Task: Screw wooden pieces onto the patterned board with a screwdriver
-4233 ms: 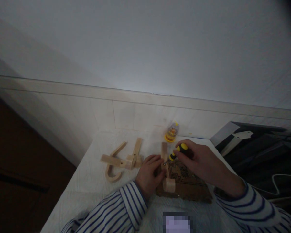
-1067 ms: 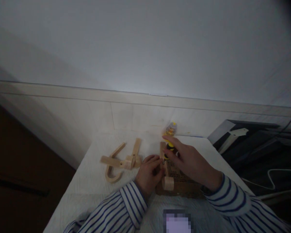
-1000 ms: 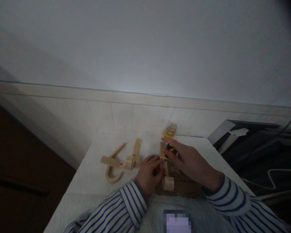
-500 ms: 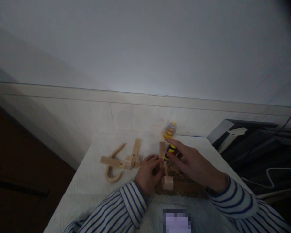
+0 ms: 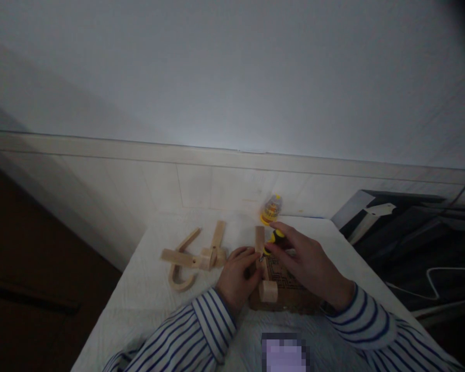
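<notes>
My right hand (image 5: 310, 261) grips a yellow-and-black screwdriver (image 5: 278, 236), held tilted, its tip down at a pale wooden piece. My left hand (image 5: 236, 279) is closed on this wooden piece (image 5: 260, 236), a flat bar with a thick rounded block (image 5: 268, 293) at its near end. The piece lies over a brown wooden board (image 5: 284, 304) with a dark maze-like pattern, partly covered by my right hand. Whether a screw sits under the tip is too small to tell. Left of my hands lie a wooden hook (image 5: 181, 285) and joined wooden bars (image 5: 217, 236).
A clear bottle-shaped container with a yellow base (image 5: 270, 211) stands behind my hands, near the wall (image 5: 217, 181). A white cloth (image 5: 132, 289) covers the table. Dark flat items and a white cable (image 5: 430, 279) are beyond its right edge.
My right hand and wrist have shifted slightly, and the screwdriver handle leans a little further right. The left hand stays on the wooden piece.
</notes>
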`<state>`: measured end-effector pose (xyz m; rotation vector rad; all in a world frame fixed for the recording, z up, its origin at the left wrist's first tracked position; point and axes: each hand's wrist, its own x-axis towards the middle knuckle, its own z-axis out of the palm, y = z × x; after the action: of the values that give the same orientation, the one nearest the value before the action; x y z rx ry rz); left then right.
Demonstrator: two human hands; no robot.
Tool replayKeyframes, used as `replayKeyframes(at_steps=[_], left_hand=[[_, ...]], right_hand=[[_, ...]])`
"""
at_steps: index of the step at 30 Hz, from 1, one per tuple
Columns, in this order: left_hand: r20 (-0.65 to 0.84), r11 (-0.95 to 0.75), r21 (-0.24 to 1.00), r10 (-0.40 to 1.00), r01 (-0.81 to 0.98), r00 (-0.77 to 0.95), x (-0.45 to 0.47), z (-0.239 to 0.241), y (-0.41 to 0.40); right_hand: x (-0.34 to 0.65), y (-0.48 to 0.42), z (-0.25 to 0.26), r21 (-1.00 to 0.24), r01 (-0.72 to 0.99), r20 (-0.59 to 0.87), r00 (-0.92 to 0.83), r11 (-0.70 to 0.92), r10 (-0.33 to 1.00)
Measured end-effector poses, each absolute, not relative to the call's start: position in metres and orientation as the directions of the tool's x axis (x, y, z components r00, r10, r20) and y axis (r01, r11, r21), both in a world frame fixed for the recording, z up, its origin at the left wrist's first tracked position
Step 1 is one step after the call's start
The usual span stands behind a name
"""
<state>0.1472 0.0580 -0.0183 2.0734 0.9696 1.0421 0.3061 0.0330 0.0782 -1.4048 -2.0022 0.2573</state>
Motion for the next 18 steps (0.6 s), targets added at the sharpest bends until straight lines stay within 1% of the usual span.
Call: replayKeyframes(at_steps=[7, 11, 13, 18], left_hand=[[0.385, -0.54, 0.772, 0.817, 0.334, 0.43, 0.1465, -0.017, 0.0579], [0.38, -0.534, 0.775, 0.822, 0.338, 0.425, 0.1467, -0.0165, 0.0579], [0.372, -0.527, 0.777, 0.826, 0.344, 0.424, 0.147, -0.0159, 0.058], [0.352, -0.529, 0.773, 0.817, 0.351, 0.456, 0.147, -0.013, 0.0584]], right_hand=[[0.3013, 0.0345, 0.0826, -0.506, 0.78, 0.384, -0.178, 0.367, 0.906], [0.2995, 0.0347, 0.0822, -0.511, 0.793, 0.336, -0.171, 0.332, 0.926], [0.2987, 0.0342, 0.0831, -0.494, 0.803, 0.315, -0.193, 0.334, 0.929], [0.2983, 0.0309, 0.0884, -0.483, 0.774, 0.296, -0.296, 0.41, 0.908]])
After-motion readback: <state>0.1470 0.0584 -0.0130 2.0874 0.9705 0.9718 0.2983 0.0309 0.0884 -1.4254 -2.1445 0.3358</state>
